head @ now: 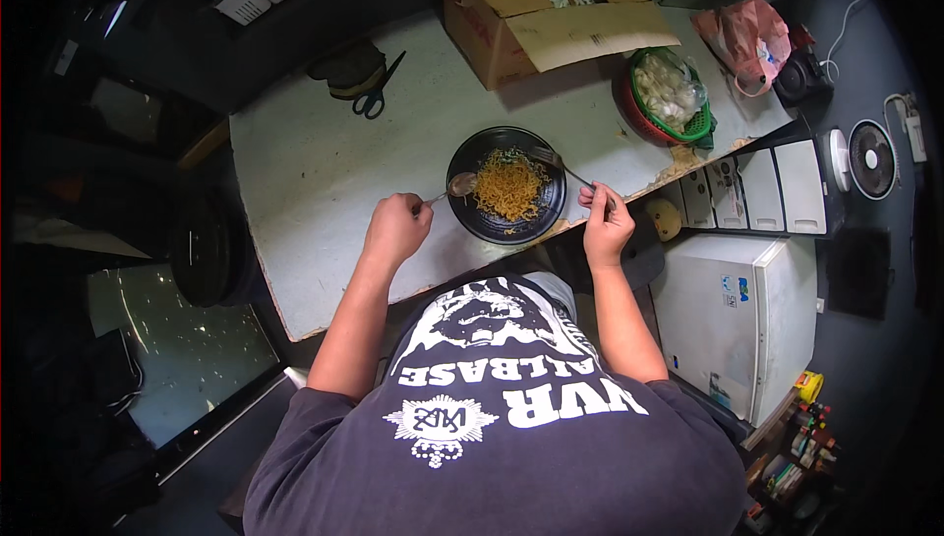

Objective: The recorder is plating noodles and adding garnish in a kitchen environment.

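A black round plate [472, 225] lies on the pale table near its front edge. Fried noodles [509, 186] are heaped in the middle of it. On the left side, my left hand [399, 225] grips a metal spoon [463, 183], whose bowl rests over the plate's left rim beside the noodles. From the right, my right hand [608, 225] holds a metal fork [547, 157] by its handle, with the tines over the upper right part of the plate.
Dark-handled scissors [369, 103] lie at the back left beside a dark cloth-like item [346, 70]. An open cardboard box [472, 42] stands at the back. To its right are a green basket [697, 126] with bagged contents and a pink plastic bag [745, 38]. The table [324, 189] has a worn edge.
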Demonstrator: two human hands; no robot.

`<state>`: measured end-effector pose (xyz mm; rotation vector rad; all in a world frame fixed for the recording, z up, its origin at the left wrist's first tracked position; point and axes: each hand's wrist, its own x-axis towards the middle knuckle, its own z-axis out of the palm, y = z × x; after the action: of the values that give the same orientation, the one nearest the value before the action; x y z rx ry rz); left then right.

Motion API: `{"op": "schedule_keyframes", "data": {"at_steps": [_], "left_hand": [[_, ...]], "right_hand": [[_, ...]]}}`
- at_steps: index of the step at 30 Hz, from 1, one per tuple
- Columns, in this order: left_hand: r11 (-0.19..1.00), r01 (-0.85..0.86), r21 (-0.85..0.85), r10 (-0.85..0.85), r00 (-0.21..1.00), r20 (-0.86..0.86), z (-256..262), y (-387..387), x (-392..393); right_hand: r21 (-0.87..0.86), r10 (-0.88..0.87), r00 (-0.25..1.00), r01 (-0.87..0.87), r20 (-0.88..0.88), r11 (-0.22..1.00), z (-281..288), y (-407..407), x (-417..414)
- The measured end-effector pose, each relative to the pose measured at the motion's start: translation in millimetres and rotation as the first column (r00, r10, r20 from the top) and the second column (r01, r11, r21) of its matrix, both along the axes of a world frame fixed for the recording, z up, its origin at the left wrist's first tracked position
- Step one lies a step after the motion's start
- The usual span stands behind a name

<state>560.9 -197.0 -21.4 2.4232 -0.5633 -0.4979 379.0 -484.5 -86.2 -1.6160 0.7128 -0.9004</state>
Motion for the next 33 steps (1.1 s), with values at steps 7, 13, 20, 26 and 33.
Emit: {"op": "schedule_keyframes", "data": {"at_steps": [7, 13, 20, 26, 33], "left_hand": [[1.0, 0.015, -0.011, -0.015, 1.0, -0.007, -2.9, 0.1, 2.4], [1.0, 0.002, -0.014, -0.002, 1.0, 0.029, -8.8, 2.5, 13.3], [0.997, -0.014, -0.081, 0.022, 0.995, 0.093, -24.0, 1.4, 16.3], [0.998, -0.033, -0.058, 0.036, 0.998, 0.049, -28.7, 5.1, 6.4], [0.995, -0.057, -0.079, 0.062, 0.996, 0.07, -30.4, 5.4, 1.3]], "right_hand": [[0.45, -0.085, 0.996, 0.059, 0.036, 0.891, -31.8, 8.2, -9.0], [0.479, 0.132, 0.98, -0.047, -0.147, 0.876, -47.5, -16.8, -21.7], [-0.014, 0.093, 0.9, -0.109, -0.426, 0.994, -19.6, -35.1, -15.3], [-0.066, 0.079, 0.89, -0.121, -0.45, 0.99, -16.1, -37.6, -9.4], [0.14, 0.243, 0.907, -0.206, -0.345, 0.968, -26.6, -49.3, -12.9]]}}
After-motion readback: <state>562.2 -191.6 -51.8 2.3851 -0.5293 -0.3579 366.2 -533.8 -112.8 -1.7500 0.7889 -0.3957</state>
